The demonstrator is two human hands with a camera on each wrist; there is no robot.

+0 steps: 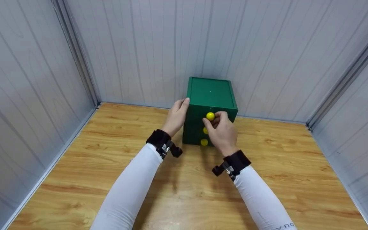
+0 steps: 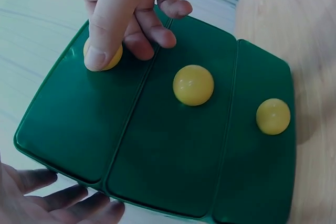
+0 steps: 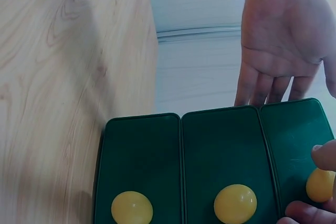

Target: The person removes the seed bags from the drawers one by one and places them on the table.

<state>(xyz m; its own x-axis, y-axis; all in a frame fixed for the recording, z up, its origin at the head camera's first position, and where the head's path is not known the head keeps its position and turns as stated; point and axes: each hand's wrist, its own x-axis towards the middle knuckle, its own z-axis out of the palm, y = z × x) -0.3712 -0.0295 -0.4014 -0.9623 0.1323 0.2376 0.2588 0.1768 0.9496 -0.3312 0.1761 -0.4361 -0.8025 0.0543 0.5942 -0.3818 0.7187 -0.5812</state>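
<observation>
A green three-drawer box (image 1: 211,92) stands upright on the wooden floor, its drawer fronts flush and each bearing a round yellow knob. My right hand (image 1: 225,132) pinches the top drawer's knob (image 1: 210,116) between thumb and fingers. In the left wrist view the thumb covers part of that knob. Below it are the middle knob (image 2: 193,85) and the bottom knob (image 2: 273,116). Against the box's left side rests my left hand (image 1: 176,116), its fingers extended along the wall, as the right wrist view also shows.
Pale panelled walls (image 1: 152,48) enclose the wood-grain surface (image 1: 113,153) on the left, back and right. The box stands close to the back wall. Black straps with small cameras (image 1: 237,162) circle both wrists.
</observation>
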